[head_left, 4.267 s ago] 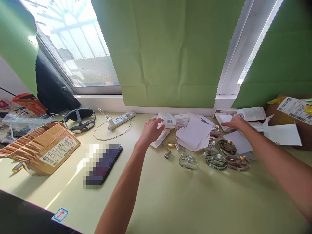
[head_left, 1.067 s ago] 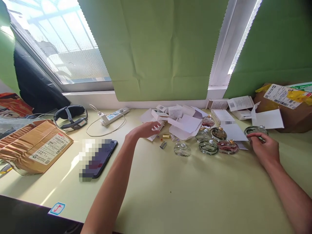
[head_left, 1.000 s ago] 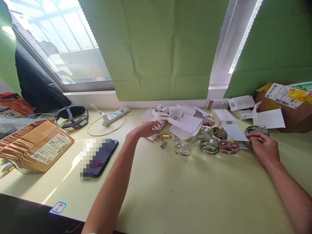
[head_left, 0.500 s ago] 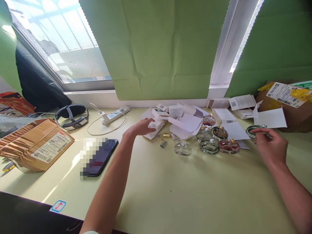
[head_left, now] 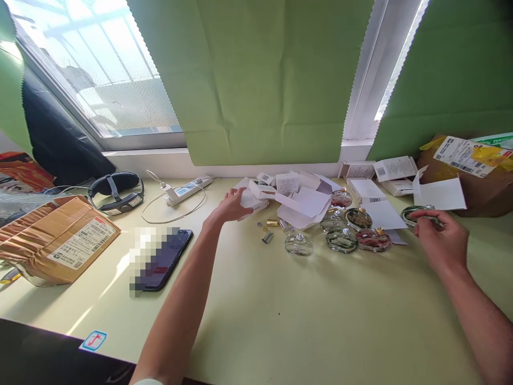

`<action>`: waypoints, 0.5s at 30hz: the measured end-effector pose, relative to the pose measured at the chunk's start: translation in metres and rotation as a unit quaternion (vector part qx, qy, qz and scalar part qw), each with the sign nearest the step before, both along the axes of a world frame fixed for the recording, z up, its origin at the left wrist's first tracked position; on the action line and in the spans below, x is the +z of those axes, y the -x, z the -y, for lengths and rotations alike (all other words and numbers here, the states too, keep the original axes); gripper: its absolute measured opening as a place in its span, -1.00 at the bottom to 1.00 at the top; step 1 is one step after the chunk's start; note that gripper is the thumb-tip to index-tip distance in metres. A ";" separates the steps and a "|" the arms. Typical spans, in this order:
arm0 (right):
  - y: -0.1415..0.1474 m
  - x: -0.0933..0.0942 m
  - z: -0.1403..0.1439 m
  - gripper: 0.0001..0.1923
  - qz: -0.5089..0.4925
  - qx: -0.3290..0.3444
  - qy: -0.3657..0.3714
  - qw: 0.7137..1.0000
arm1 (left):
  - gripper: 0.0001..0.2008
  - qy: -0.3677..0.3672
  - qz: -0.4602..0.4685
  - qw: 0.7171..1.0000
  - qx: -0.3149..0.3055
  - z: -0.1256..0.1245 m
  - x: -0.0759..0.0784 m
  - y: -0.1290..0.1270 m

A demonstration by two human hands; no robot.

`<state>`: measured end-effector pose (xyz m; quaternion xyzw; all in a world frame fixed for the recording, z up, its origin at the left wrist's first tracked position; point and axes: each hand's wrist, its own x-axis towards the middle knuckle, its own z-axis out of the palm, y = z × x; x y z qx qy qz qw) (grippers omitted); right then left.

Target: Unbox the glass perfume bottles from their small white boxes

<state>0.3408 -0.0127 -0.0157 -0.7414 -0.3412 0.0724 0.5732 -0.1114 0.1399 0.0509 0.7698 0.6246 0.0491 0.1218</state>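
My left hand (head_left: 230, 207) reaches to the pile at the back, its thumb and fingers closed around the left end of a small white box (head_left: 256, 205). The fingertips are partly hidden. At the right, my right hand (head_left: 443, 235) pinches a flat glass perfume bottle (head_left: 409, 216) with greenish glass, which it partly covers. Several similar bottles stand between the hands: a clear one (head_left: 298, 246), a green one (head_left: 341, 241), a red one (head_left: 374, 240) and a dark one (head_left: 358, 218). A gold cap (head_left: 272, 223) and a silver cap (head_left: 267, 237) lie near the left hand.
Opened white cartons (head_left: 306, 206) are heaped at the back. An open-flapped box (head_left: 441, 193) stands beside a brown carton (head_left: 433, 174). To the left are a phone (head_left: 170, 262), a power strip (head_left: 188, 190), a headset (head_left: 116, 195) and a brown parcel (head_left: 76, 240).
My left hand's fingers have come down from above the white box onto its end. My right hand stays at the green bottle. The view has shifted slightly.
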 end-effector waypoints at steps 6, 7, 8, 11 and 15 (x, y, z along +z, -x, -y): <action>0.003 0.026 -0.003 -0.80 0.002 0.031 -0.053 0.998 | -0.17 -0.052 0.007 0.998 -0.015 0.025 0.053 0.017; 0.005 0.036 -0.006 -0.81 0.003 0.051 -0.057 0.997 | -0.17 -0.057 0.020 0.998 -0.015 0.032 0.062 0.020; 0.010 0.047 -0.009 -0.82 0.006 0.076 -0.057 0.995 | -0.17 -0.057 0.043 0.997 -0.013 0.039 0.070 0.021; 0.034 0.086 -0.014 -0.75 0.031 0.182 -0.038 0.982 | -0.19 -0.002 0.157 0.986 -0.048 0.060 0.089 0.016; 0.086 0.130 -0.008 -0.47 0.111 0.385 -0.030 0.916 | -0.41 0.138 0.278 0.934 -0.175 0.072 0.091 -0.011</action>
